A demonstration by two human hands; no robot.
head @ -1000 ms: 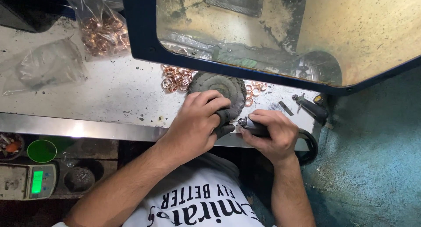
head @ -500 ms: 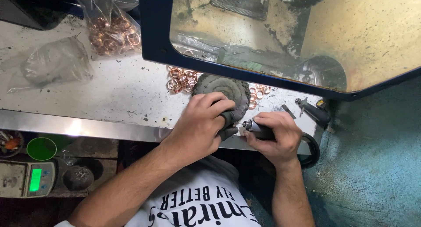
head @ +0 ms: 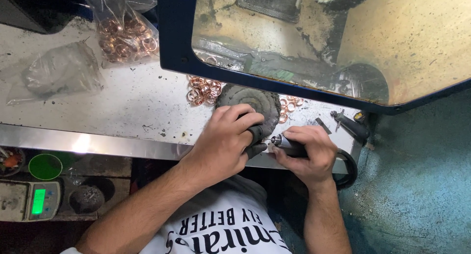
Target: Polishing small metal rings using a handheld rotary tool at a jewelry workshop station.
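Nearest, at the steel front edge of the workbench (head: 122, 146): left hand (head: 223, 143), curled tight, with dark-capped fingertips (head: 255, 132) pinching something small right at the tool's tip; the piece itself hidden between the fingers, so impossible to tell what it is. Just beside, to the right: right hand (head: 309, 153), closed round the grey barrel of a handheld rotary tool (head: 287, 145), gripped low like a pen. Long axis of the tool nearly level, running right to left, bright metal nose aimed straight into the left hand's pinch. Both hands almost touching at that point, left hand holding the work, right hand holding the tool; black cable (head: 349, 166) looping down from behind the right wrist.

Directly beyond the left knuckles: a grey, ridged buffing wheel (head: 250, 99) lying on the bench top, close against the fingers. Further back and left of it: a loose heap of copper-coloured rings (head: 202, 89), a few more scattered to the wheel's right. Farther still, upper left: a clear bag of the same rings (head: 128, 36), and an empty-looking crumpled bag (head: 59, 72). Above it all: blue-framed shield window (head: 314, 43).
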